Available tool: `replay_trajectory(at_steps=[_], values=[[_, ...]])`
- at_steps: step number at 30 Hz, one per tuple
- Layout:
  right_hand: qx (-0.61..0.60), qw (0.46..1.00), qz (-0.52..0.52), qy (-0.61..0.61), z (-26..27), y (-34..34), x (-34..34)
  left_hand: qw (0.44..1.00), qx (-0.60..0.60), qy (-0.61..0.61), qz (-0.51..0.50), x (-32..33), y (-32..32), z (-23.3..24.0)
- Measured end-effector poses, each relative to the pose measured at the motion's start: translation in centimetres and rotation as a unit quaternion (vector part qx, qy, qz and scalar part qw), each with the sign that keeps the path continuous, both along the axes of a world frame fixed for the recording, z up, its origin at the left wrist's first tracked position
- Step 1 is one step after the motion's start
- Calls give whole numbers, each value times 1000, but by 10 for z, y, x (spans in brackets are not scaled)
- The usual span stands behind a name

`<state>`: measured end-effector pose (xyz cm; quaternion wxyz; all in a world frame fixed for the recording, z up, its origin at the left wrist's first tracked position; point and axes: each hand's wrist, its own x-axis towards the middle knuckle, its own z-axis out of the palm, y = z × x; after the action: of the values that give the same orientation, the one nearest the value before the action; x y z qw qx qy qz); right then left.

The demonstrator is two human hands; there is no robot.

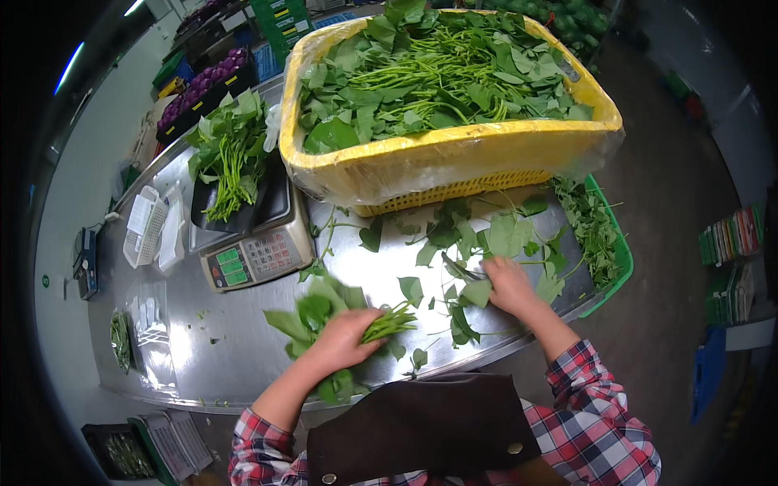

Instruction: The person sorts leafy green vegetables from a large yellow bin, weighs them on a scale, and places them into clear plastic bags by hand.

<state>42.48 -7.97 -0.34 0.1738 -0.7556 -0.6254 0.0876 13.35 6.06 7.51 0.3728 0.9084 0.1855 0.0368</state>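
Observation:
My left hand (348, 338) is closed around a bunch of leafy green stems (389, 322), low over the steel table. The cut ends point right, and the broad leaves spread out on the left. My right hand (509, 284) is bent over loose leafy vines (510, 234) scattered on the tabletop. A dark narrow object (459, 267) juts from its fingers; whether it is a tool is unclear, as the hand hides the rest. Beyond both hands stands a yellow plastic crate (450, 136), lined with clear film and heaped with the same leafy greens (425, 73).
A digital scale (258, 255) at left carries a black tray (209, 212) with another bunch of greens (231, 164). White plastic baskets (146, 228) and clear bags (155, 340) lie on the steel table (243, 346). A green crate (623, 267) of leafy trimmings adjoins the right edge.

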Motion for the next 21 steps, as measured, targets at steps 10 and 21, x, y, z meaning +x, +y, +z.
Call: replay_trajectory(at_steps=[10,21], values=[[-211,862,-37,459,-46,35,-99,961,233,145,39,-23,-22,-69],[149,958,37,241,18,34,-117,775,-502,-178,341,-25,-79,-13]])
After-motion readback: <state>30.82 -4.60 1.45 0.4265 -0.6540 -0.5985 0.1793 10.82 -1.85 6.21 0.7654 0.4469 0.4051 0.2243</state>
